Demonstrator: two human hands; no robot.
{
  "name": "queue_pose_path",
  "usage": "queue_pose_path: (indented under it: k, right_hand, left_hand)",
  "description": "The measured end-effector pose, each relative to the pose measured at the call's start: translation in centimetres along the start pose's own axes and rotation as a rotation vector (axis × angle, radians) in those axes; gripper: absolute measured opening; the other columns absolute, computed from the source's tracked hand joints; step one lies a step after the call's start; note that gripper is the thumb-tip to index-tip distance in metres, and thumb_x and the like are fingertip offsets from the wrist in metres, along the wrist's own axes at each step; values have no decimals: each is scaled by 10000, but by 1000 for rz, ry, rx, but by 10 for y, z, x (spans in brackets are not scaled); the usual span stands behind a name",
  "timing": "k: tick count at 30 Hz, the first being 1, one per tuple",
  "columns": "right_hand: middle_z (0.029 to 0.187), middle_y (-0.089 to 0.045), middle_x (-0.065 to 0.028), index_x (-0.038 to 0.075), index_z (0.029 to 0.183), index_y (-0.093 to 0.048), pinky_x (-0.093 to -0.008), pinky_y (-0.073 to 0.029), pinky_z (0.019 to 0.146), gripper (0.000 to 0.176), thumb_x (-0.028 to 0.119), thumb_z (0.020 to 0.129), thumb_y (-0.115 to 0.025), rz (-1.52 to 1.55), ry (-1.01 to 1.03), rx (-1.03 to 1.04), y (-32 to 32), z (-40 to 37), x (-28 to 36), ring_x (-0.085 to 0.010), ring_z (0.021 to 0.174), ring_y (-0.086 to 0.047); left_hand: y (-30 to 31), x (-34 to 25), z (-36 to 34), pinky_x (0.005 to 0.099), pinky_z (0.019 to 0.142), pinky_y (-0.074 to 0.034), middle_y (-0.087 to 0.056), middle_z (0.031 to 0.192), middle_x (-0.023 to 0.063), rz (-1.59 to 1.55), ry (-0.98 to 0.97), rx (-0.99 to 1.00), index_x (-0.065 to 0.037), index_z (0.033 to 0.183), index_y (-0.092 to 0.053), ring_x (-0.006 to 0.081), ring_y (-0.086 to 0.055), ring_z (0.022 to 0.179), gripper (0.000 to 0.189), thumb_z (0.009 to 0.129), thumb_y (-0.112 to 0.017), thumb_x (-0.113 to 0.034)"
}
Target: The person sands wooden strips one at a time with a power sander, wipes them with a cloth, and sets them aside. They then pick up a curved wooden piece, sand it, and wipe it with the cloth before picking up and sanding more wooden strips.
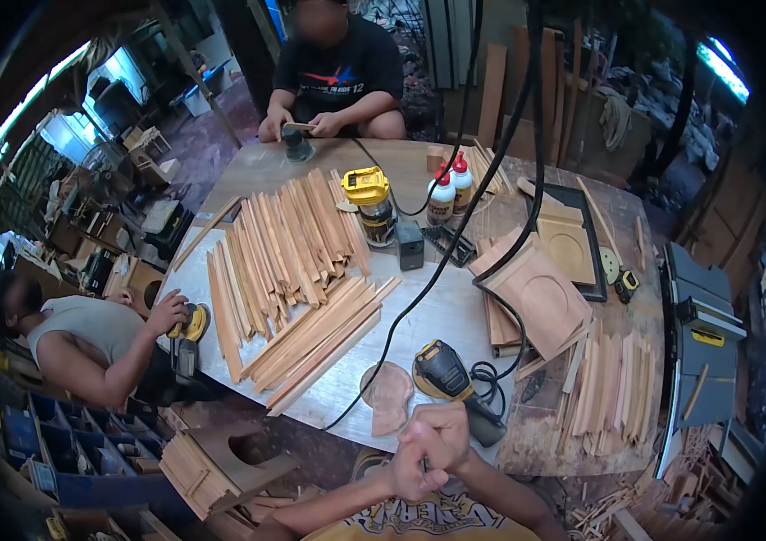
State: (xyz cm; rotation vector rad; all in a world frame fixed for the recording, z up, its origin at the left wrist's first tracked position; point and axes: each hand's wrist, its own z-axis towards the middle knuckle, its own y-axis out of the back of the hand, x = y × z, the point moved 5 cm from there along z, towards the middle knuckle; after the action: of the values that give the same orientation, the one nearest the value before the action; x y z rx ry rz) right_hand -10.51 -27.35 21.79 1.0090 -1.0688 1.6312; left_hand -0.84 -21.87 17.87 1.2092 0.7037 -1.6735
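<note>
My left hand [413, 472] and my right hand [444, 430] are pressed together in front of my chest, at the near edge of the table. The fingers of both are closed. Whether anything small is between them is hidden. Just beyond them lies a black and yellow orbital sander [442, 368], with its cord looped to its right. A curved flat piece of wood [392, 404] lies left of the sander, close to my hands, partly over a round disc. Neither hand touches the sander.
Wood strips [284, 243] lie in piles left and right [613, 383]. A yellow-topped jar [372, 203], glue bottles [442, 200] and recessed wooden panels [541, 293] stand beyond. Black cables [405, 311] cross the table. One person [338, 81] sits opposite; another [95, 338] holds a sander at left.
</note>
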Motion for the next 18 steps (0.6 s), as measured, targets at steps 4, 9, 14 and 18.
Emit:
queue_pose_path:
  k: [4, 9, 14, 18]
  right_hand:
    - [602, -639, -122, 0, 625, -642, -318, -462, 486, 319, 196, 876, -622, -114, 312, 133, -14, 9, 33, -219, 483, -600]
    - [647, -652, -131, 11, 626, -629, -318, -489, 561, 392, 262, 927, -626, -86, 198, -52, -4, 10, 34, -231, 568, -646]
    - [728, -657, -101, 33, 698, -630, -323, -492, 606, 529, 414, 1053, -540, 466, -40, 1130, -15, -8, 30, -177, 687, -645]
    - [692, -669, -96, 16, 715, -641, -325, -549, 591, 671, 512, 1102, -409, 432, -258, 977, -42, -56, 7, -181, 647, -677]
  left_hand:
    - [-2, -12, 12, 332, 677, -423, -549, 809, 37, 25, -126, -97, -43, 879, -581, 197, -528, 740, 637, 1002, -496, -663]
    - [18, -42, 32, 339, 652, -407, -526, 763, 27, -32, -221, -229, -33, 874, -568, 192, -509, 695, 663, 994, -483, -679]
    - [62, -59, 50, 403, 823, -460, -638, 988, 170, -399, -118, -366, 14, 925, -636, 250, -588, 937, 486, 989, -560, -461]
    - [22, -40, 34, 405, 945, -513, -705, 1122, 240, -336, 256, 284, 72, 983, -721, 303, -680, 1053, 462, 985, -539, -353]
